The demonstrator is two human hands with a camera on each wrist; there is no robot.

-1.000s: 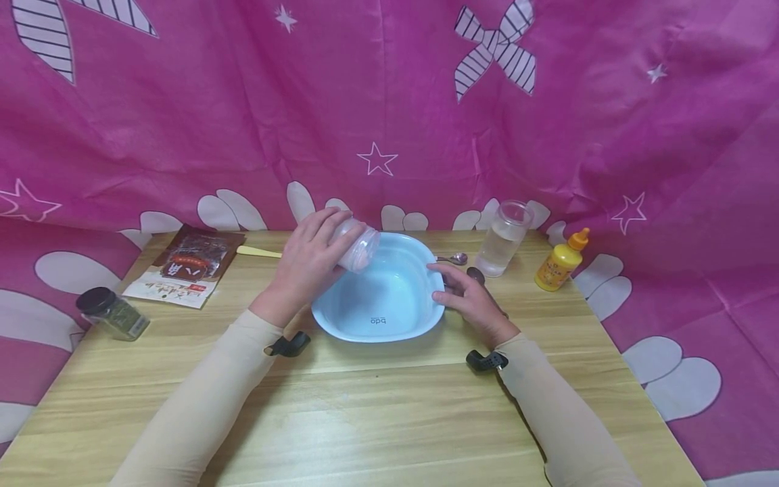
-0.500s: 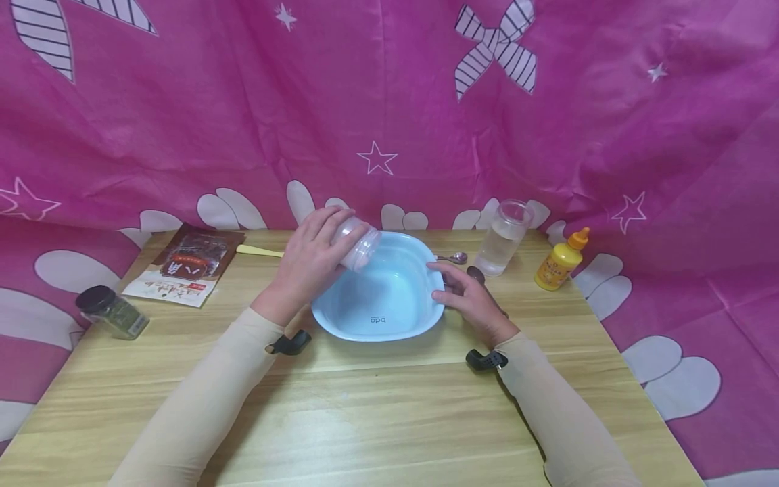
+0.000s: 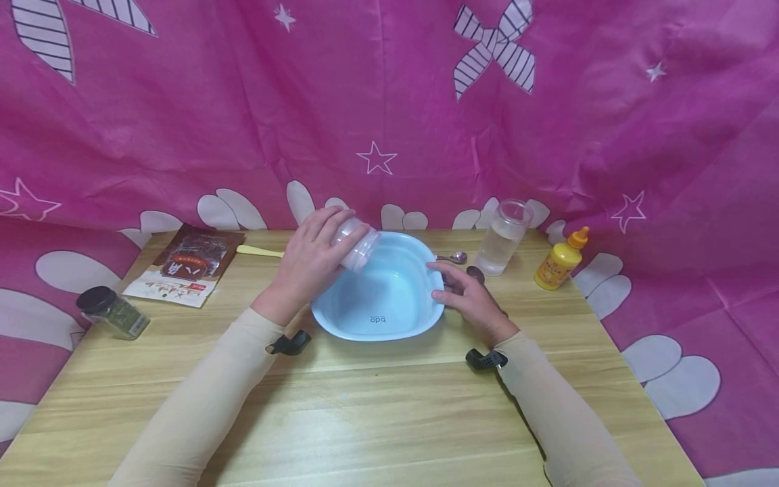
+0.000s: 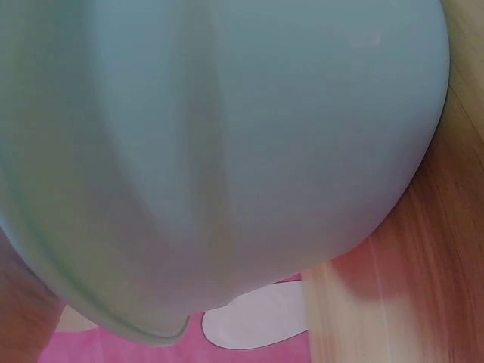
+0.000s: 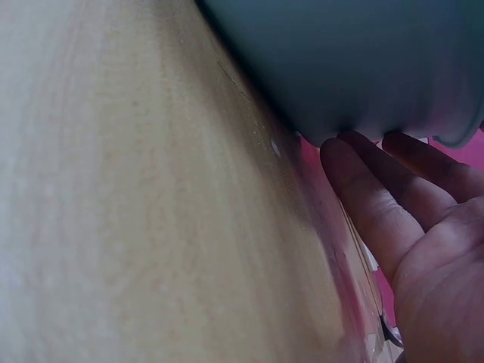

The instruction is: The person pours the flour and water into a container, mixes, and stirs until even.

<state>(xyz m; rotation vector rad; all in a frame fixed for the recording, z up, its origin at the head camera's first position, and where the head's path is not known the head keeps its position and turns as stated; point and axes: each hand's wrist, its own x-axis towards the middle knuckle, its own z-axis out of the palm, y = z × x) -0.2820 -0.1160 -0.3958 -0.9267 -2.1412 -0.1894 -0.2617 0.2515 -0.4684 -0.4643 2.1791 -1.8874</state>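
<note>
In the head view, my left hand [image 3: 310,257] grips a clear jar [image 3: 358,249] from above and behind. The jar tilts with its mouth toward the right, over the left part of a light blue basin [image 3: 389,297]. What is in the jar is hard to make out. My right hand [image 3: 471,301] holds the basin's right rim, with the thumb on the rim. In the right wrist view, fingers [image 5: 370,197] of that hand touch the basin's outer wall [image 5: 363,68] from outside. Only the basin's outer side [image 4: 302,136] fills the left wrist view; the jar is hidden there.
A brown-and-white packet [image 3: 189,264], a black-lidded jar [image 3: 112,312] lying tilted and a yellow handle [image 3: 258,251] are on the left. To the right are a metal spoon [image 3: 453,258], a dark spoon [image 3: 477,274], a glass of clear liquid [image 3: 502,240] and a yellow squeeze bottle [image 3: 556,265].
Both hands and the basin stay almost where they were. The jar has shifted very slightly right, and the pinkish tint near its mouth looks fainter.
</note>
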